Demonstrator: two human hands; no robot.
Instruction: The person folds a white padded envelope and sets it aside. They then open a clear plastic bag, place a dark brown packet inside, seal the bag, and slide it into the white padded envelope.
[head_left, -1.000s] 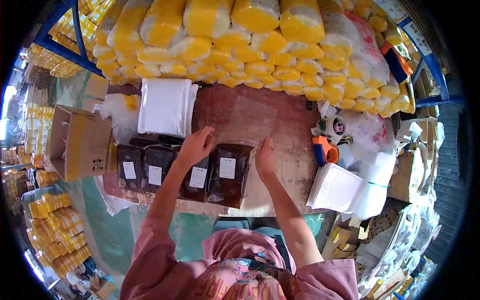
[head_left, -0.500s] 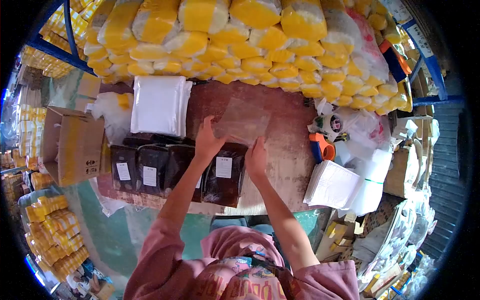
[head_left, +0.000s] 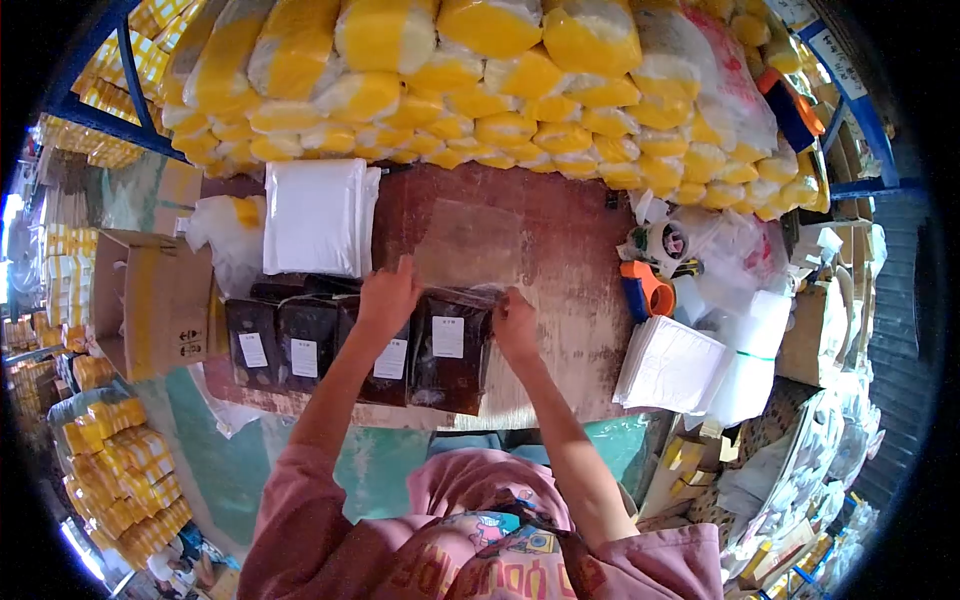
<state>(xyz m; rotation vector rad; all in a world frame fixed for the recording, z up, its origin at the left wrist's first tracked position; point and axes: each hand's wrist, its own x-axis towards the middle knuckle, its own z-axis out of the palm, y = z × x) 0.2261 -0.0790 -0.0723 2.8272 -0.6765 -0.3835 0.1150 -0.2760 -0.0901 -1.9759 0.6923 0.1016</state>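
A dark, flat packet with a white label (head_left: 449,375) lies before me inside a clear plastic bag (head_left: 470,245), whose loose end spreads flat over the table beyond it. My left hand (head_left: 388,305) is closed on the bag's left edge, at the packet's upper left corner. At the opposite corner my right hand (head_left: 515,325) pinches the bag's right edge, fingers curled. Left of this packet stands a row of several similar dark packets (head_left: 306,335) with white labels, one partly behind my left forearm.
A stack of white packets (head_left: 316,218) lies at the back left, by an open cardboard box (head_left: 155,305). On the right are an orange and blue tape dispenser (head_left: 648,291), white sheets (head_left: 670,365) and a clear plastic roll (head_left: 740,360). Yellow-and-white bundles (head_left: 510,100) wall the back.
My left hand has moved down and left, its fingers now closed. My right hand has lowered slightly. The bag's loose end now lies flatter, and the view has shifted a little.
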